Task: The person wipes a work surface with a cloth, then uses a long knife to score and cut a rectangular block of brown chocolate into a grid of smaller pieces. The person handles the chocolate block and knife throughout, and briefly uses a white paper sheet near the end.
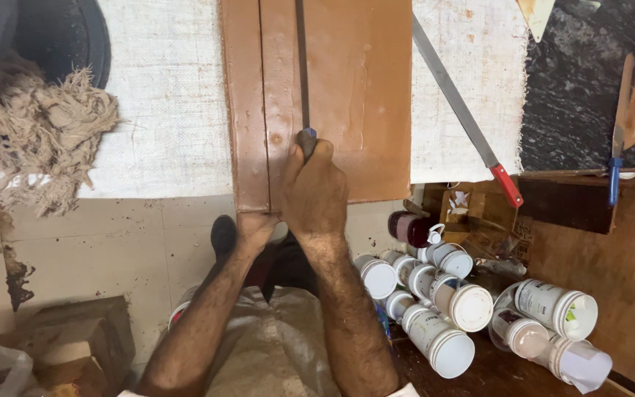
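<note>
Within right hand (pixel 316 192) grip, knife (pixel 302 66) handle.

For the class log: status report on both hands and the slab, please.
Right hand shut on knife handle, blade lying along clay slab. Left hand steadies slab's near edge. Long saw lies right of the slab, apart.

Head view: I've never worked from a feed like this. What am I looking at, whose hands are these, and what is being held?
The single picture comes from a camera worn on a person's head, looking down at their own two bare hands. The right hand grips a blue-handled tool whose long thin blade lies along a groove in a flat brown slab. The left hand presses the slab's near edge. The slab rests on a white woven cloth. Beside it lies a red-handled saw. White-capped jars crowd the lower right; frayed fibre lies at the left.
</note>
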